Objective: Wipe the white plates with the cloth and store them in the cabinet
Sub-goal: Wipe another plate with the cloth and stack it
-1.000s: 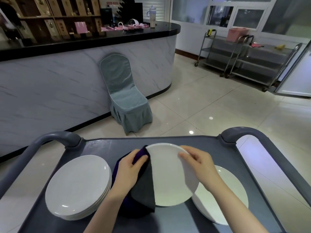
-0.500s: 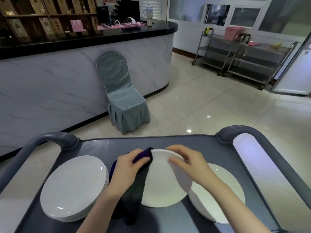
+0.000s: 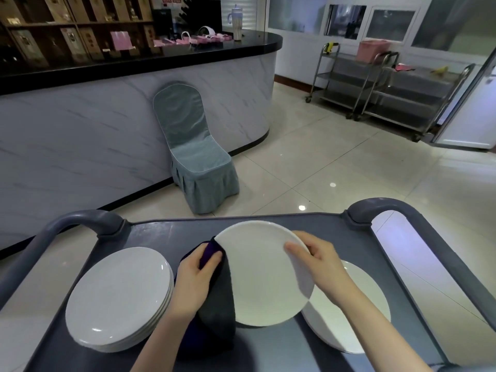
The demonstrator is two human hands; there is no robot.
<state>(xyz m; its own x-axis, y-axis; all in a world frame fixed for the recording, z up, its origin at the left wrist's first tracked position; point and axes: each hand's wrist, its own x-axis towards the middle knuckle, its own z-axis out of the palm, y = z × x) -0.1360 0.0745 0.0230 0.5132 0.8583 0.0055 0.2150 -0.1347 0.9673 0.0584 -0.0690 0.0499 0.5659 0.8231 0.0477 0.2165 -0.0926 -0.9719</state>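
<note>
While left fingers [image 3: 195,261] pinch the cloth [image 3: 218,299] on the plate [image 3: 257,277], right fingers [image 3: 293,248] grip its rim.

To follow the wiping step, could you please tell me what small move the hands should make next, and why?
Probably sweep the cloth rightward across the held plate. The left hand pinches the cloth against the plate's left rim, the right hand grips the right rim, and most of the white face shows uncovered.
</note>
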